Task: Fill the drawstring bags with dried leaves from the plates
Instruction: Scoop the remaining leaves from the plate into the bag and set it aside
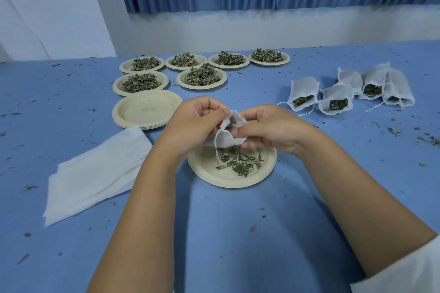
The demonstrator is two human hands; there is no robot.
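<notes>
At frame centre, my left grip [194, 121] and right grip [269, 127] both pinch the small white fabric drawstring bag [226, 139] above the beige paper plate [240, 182] of dried green leaves [238, 164].

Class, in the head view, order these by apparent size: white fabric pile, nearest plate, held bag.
Largest: white fabric pile
Next: nearest plate
Smallest: held bag, though it is partly covered

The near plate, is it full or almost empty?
Almost empty: the near plate holds only a thin scatter of leaves, much of its bottom bare.
</notes>
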